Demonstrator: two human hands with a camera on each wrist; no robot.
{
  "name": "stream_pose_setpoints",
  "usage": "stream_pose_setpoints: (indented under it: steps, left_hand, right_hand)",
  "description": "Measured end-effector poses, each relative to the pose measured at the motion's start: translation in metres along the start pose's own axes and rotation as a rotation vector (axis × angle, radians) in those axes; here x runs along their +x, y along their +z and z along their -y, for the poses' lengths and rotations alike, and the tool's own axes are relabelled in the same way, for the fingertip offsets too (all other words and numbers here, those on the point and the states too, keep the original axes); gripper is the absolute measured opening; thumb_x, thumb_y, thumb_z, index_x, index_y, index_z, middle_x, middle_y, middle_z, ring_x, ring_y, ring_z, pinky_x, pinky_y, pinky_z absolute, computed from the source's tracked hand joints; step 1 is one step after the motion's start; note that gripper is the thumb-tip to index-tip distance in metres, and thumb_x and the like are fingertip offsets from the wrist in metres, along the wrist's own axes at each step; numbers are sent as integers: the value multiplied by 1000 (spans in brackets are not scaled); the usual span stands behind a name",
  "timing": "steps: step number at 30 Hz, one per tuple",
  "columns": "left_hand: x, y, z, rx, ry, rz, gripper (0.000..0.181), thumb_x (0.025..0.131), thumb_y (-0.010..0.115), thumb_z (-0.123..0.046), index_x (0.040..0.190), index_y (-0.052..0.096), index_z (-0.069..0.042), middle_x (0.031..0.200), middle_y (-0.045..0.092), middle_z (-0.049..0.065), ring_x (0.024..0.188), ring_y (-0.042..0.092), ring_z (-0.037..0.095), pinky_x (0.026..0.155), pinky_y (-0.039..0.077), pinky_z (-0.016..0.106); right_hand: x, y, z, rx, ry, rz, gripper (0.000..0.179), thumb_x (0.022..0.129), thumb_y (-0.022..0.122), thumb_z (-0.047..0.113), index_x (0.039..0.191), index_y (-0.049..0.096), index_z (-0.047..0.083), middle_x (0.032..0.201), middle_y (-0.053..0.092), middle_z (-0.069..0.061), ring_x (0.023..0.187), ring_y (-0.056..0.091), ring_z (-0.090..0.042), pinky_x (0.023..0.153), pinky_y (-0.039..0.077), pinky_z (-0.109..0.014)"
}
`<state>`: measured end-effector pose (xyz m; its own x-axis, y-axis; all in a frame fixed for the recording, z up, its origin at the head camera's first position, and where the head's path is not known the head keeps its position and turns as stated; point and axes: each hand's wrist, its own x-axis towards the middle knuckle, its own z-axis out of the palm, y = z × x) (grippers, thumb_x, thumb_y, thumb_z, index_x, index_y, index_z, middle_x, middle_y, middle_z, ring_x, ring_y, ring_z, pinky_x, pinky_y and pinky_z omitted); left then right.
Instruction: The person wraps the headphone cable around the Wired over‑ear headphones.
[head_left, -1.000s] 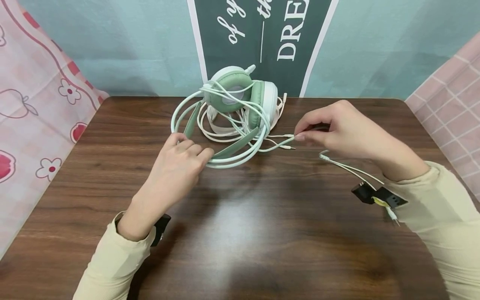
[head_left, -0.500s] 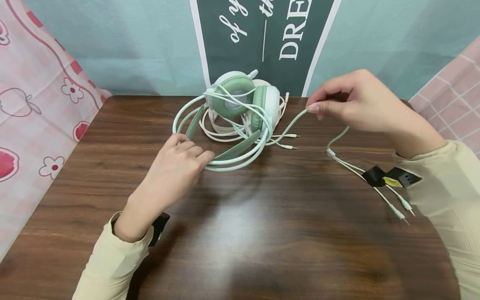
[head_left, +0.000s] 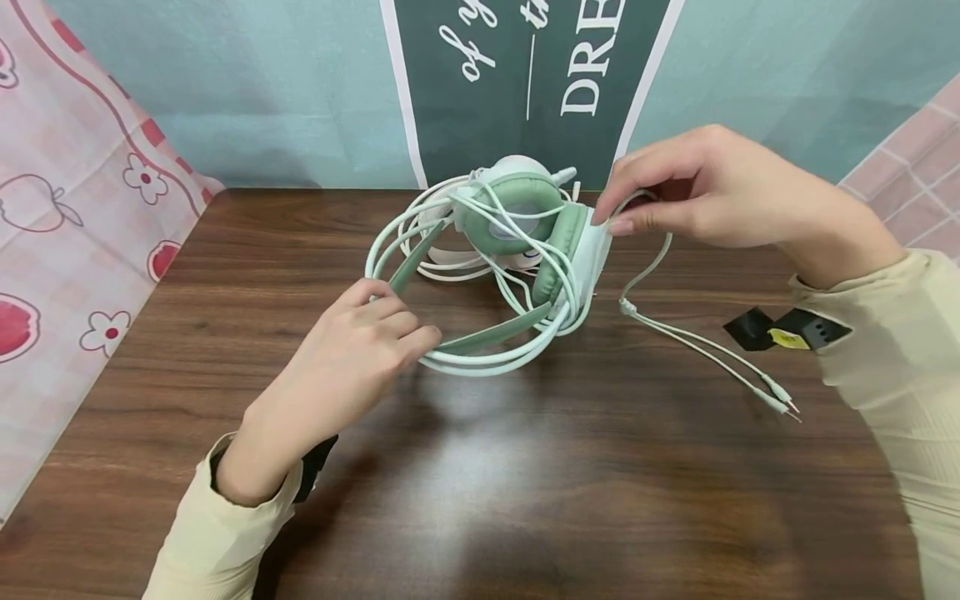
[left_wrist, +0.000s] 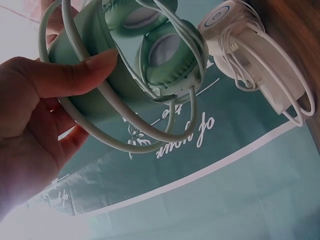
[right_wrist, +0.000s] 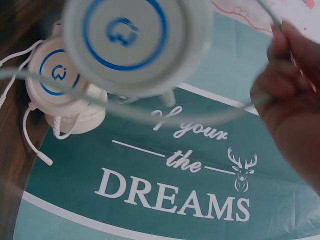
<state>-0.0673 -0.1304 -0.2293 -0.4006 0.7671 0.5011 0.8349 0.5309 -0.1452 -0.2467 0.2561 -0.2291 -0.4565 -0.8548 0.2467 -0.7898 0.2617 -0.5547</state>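
Observation:
A light green headset (head_left: 557, 250) with a microphone stub is held off the table by its headband, which my left hand (head_left: 352, 346) grips. Thin cable loops are wrapped round its ear cups. Between thumb and fingertips my right hand (head_left: 705, 192) pinches the headset's cable (head_left: 647, 275), close beside the right ear cup. Past the hand the cable hangs down, splits in two and ends in two plugs (head_left: 783, 402). In the left wrist view, the thumb lies across the padded headband (left_wrist: 85, 82).
Behind the green headset, a white headset (right_wrist: 42, 80) with its own wound cable stands on the table, partly hidden in the head view. The brown wooden table (head_left: 480, 500) ends at a blue cloth with a dark lettered panel (head_left: 517, 83). Pink patterned cloths flank both sides.
The green headset has shifted right and nearer with my left hand. My right hand rose and drew cable out to the right, then came back left beside the ear cup, still pinching it.

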Motion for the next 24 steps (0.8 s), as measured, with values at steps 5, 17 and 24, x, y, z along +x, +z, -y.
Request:
stream_pose_setpoints:
  steps: [5, 17, 24]
  left_hand:
    - [0, 1, 0, -6, 13, 11, 21, 72, 50, 13, 74, 55, -7, 60, 52, -3, 61, 53, 18, 79, 40, 35]
    - [1, 0, -5, -10, 84, -1, 18, 74, 54, 10, 75, 54, -8, 61, 50, -2, 63, 52, 17, 82, 41, 35]
    - [2, 1, -4, -82, 166, 8, 19, 77, 51, 8, 70, 51, -10, 60, 45, -3, 65, 49, 16, 82, 41, 33]
  right_hand:
    - [33, 6, 106, 24, -133, 4, 31, 72, 65, -15, 93, 69, 8, 87, 62, -3, 75, 51, -10, 57, 39, -17]
    - [58, 18, 129, -250, -90, -151, 20, 67, 77, 0, 78, 71, 15, 74, 63, 11, 60, 49, 2, 52, 37, -13]
    - [51, 4, 112, -306, -104, -8, 28, 64, 76, -5, 78, 68, 18, 73, 56, 15, 61, 46, 3, 54, 37, -12]
